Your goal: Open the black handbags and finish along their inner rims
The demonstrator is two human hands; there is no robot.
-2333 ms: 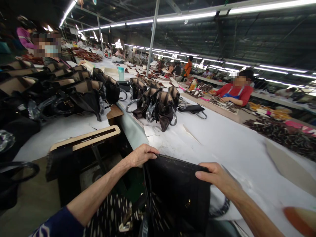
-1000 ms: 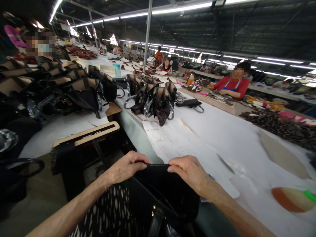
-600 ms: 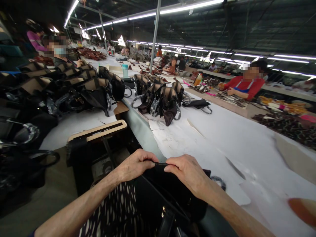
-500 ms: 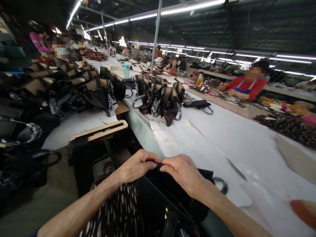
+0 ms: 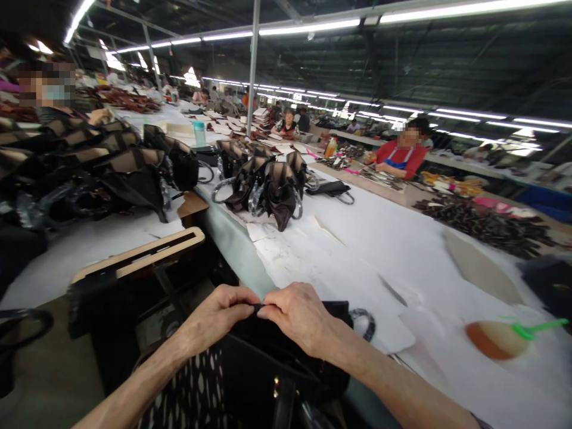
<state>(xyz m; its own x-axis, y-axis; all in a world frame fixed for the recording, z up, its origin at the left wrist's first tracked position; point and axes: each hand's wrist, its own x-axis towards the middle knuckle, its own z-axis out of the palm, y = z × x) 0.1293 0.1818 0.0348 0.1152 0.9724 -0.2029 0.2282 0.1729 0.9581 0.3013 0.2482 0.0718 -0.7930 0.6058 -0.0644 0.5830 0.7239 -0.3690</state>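
Observation:
A black handbag rests in front of me at the table's near edge, with a gold-coloured fitting and a strap on its face. My left hand pinches the bag's top edge between thumb and fingers. Right beside it, my right hand pinches the same edge, the fingertips of both hands almost touching. A plastic-wrapped handle sticks out past the bag on the right. The inside of the bag is dark and partly hidden by my hands.
Several black bags stand on the white-covered table, more crowd the left. A wooden-topped frame juts out at left. A bottle of amber liquid with a green spout lies at right. A co-worker in red sits across.
The view has swung to the right, so the scene shifts left and the amber bottle shows more fully. Both hands keep pinching the bag's edge.

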